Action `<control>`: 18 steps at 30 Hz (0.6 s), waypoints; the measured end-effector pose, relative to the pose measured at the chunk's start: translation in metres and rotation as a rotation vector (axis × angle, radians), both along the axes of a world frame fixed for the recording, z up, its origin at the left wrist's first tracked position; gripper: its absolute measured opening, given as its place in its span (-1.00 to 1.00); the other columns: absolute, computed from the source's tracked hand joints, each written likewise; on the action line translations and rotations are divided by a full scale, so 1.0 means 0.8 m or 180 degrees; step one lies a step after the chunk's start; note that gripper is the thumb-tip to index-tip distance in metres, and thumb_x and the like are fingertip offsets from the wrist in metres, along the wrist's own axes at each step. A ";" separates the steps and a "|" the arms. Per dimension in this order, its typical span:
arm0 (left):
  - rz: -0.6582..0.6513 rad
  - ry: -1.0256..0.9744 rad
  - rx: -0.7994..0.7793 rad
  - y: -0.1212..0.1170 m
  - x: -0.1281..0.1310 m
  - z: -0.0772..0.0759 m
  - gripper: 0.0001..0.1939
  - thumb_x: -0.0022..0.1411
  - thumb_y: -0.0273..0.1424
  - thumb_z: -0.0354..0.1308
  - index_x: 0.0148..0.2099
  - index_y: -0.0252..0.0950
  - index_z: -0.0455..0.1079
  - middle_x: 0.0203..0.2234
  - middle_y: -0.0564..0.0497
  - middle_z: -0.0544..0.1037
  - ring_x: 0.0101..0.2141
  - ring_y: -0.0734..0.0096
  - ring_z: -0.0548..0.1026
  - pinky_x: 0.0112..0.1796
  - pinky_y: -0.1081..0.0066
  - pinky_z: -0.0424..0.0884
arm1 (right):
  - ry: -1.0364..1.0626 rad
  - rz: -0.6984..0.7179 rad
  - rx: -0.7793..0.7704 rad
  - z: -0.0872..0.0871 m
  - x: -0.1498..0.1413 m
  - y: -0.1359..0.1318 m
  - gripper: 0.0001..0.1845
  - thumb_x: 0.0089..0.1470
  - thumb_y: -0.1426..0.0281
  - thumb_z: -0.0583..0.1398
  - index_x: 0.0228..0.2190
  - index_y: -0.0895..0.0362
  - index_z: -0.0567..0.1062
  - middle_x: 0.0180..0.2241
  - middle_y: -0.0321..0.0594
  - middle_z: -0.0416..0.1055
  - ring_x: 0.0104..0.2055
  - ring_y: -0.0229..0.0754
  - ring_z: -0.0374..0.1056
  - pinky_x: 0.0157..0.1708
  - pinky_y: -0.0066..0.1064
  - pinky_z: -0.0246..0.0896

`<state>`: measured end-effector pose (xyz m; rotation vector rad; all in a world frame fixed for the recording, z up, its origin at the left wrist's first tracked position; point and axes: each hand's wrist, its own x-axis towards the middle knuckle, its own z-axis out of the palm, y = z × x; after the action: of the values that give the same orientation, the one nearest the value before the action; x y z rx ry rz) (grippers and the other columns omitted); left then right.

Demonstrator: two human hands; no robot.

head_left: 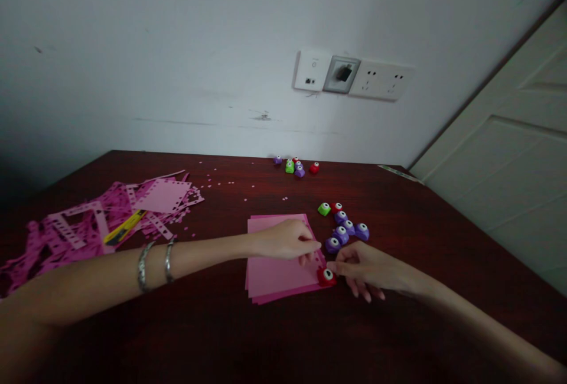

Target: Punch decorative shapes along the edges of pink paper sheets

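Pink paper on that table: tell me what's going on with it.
The left hand is over a stack of pink paper sheets. The right hand's fingertips are at a small red plastic punch on the stack's near right corner. Green, red and purple punches lie just beyond. A yellow cutter rests on pink scraps at left.

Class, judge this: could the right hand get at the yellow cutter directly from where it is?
Probably not directly: the left hand and left forearm lie across the way, though the cutter itself looks uncovered. The right hand would likely need to go over or around them.
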<state>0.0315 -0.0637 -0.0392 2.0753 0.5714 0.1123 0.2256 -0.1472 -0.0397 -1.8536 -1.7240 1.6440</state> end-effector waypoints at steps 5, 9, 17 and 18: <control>-0.0030 0.0191 -0.0619 -0.001 0.011 -0.002 -0.62 0.24 -0.30 -0.06 -0.55 -0.35 0.37 -0.69 0.05 0.40 -0.65 0.60 0.30 -0.58 0.53 0.18 | -0.0009 -0.0019 -0.0059 0.000 -0.005 0.006 -0.51 -0.13 0.00 0.22 -0.61 0.19 0.32 -0.76 -0.39 0.27 -0.80 -0.46 0.13 -0.89 -0.71 -0.06; -0.0253 0.0421 -0.0784 0.000 0.015 -0.003 -0.59 0.21 -0.18 -0.02 -0.50 -0.37 0.41 -0.68 0.06 0.39 -0.69 0.65 0.21 -0.63 0.55 0.11 | 0.0052 0.0067 -0.0169 -0.002 -0.006 0.006 -0.54 -0.13 0.04 0.23 -0.64 0.19 0.32 -0.78 -0.39 0.27 -0.81 -0.46 0.13 -0.89 -0.71 -0.03; -0.0529 0.1163 -0.1087 0.004 0.034 0.001 -0.60 0.03 -0.04 0.16 -0.46 -0.32 0.44 -0.67 0.10 0.39 -0.66 0.63 0.20 -0.63 0.54 0.04 | -0.0165 0.0056 -0.0814 0.004 -0.009 0.016 -0.68 -0.03 0.21 0.18 -0.58 0.23 0.38 -0.76 -0.31 0.34 -0.80 -0.40 0.21 -0.86 -0.66 0.11; -0.0514 0.1294 -0.1158 0.005 0.037 0.003 -0.62 0.00 -0.05 0.19 -0.47 -0.32 0.43 -0.67 0.11 0.38 -0.66 0.63 0.20 -0.63 0.54 0.01 | -0.0187 0.0098 -0.0888 0.006 -0.010 0.018 -0.68 -0.03 0.22 0.17 -0.59 0.23 0.37 -0.75 -0.29 0.35 -0.80 -0.38 0.22 -0.86 -0.64 0.12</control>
<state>0.0608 -0.0594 -0.0367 1.7815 0.6116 -0.4841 0.2176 -0.1326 -0.0349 -2.0190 -1.6217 1.9474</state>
